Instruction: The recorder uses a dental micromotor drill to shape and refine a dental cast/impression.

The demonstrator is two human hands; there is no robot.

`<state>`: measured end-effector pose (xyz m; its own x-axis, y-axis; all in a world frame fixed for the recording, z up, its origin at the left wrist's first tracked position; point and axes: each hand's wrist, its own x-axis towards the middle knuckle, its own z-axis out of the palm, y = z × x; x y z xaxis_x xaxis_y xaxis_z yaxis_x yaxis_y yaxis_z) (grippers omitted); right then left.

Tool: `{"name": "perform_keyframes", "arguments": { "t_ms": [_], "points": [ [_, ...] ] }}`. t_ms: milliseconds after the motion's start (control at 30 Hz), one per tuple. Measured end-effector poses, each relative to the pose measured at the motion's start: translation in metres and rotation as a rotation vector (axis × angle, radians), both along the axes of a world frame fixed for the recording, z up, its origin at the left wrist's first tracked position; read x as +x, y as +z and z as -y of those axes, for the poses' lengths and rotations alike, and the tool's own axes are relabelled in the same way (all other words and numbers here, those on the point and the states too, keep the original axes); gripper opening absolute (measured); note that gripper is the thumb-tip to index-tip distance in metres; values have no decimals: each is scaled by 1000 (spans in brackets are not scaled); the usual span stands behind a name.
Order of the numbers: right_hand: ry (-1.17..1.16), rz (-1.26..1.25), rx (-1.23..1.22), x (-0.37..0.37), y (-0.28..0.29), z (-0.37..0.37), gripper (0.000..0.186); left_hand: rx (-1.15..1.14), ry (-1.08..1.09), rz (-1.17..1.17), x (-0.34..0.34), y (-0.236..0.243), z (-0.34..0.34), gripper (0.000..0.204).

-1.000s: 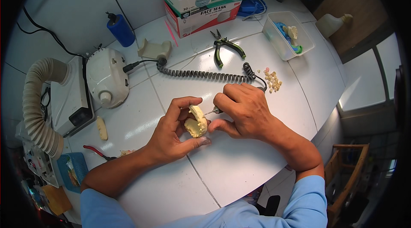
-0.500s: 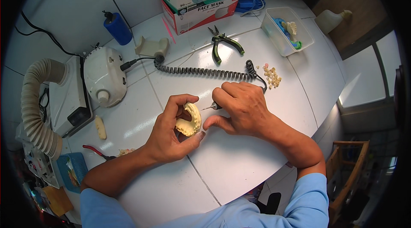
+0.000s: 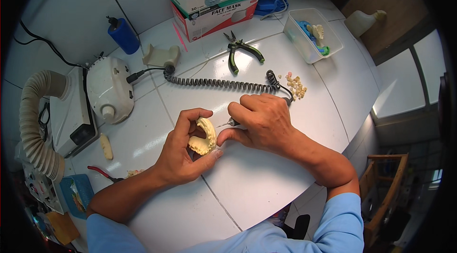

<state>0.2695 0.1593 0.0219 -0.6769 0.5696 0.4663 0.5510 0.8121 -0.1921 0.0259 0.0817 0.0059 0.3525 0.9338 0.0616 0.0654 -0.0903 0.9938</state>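
My left hand (image 3: pixel 178 150) holds a pale yellow plaster dental model (image 3: pixel 205 141), horseshoe-shaped with bumpy tooth forms. The fingers curl behind it and the thumb presses along its lower edge. In my right hand (image 3: pixel 262 122) is a dark rotary handpiece (image 3: pixel 233 121), its body mostly hidden under the curled fingers. Its thin bur points left at the model's right side; I cannot tell whether it touches. The right thumb reaches toward the model's edge. From the handpiece's back end a black coiled cord (image 3: pixel 219 82) runs to a white control unit (image 3: pixel 111 90).
Green-handled pliers (image 3: pixel 238 52) lie beyond my hands, below stacked mask boxes (image 3: pixel 214 20). Loose tooth-like pieces (image 3: pixel 297 87) sit near the cord's right end, by a plastic tub (image 3: pixel 312 54). A suction hose (image 3: pixel 35 115) and red-handled tool (image 3: pixel 100 171) are at left.
The whole view has shifted slightly left. The dental model looks turned a little in my left hand, while both hands keep their grips and the bur stays close to the model.
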Motion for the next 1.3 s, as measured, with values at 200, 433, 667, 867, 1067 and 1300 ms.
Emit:
{"name": "perform_keyframes", "arguments": {
  "t_ms": [200,433,667,867,1067,1300],
  "points": [
    [7,12,-1,2,0,-1,56,16,-14,-21,-3,1,-1,76],
    [15,18,-21,1,2,2,54,17,-19,-32,-2,1,-1,76],
    [5,16,-48,1,3,4,56,14,-20,-23,0,3,-2,74],
    [37,2,-18,1,4,3,58,-28,-52,30,1,2,-2,83],
    [19,25,-45,1,4,3,58,-80,-35,86,1,1,-2,84],
    [25,25,-59,1,3,3,58,-105,-45,115,1,0,-2,88]
  ]
}}
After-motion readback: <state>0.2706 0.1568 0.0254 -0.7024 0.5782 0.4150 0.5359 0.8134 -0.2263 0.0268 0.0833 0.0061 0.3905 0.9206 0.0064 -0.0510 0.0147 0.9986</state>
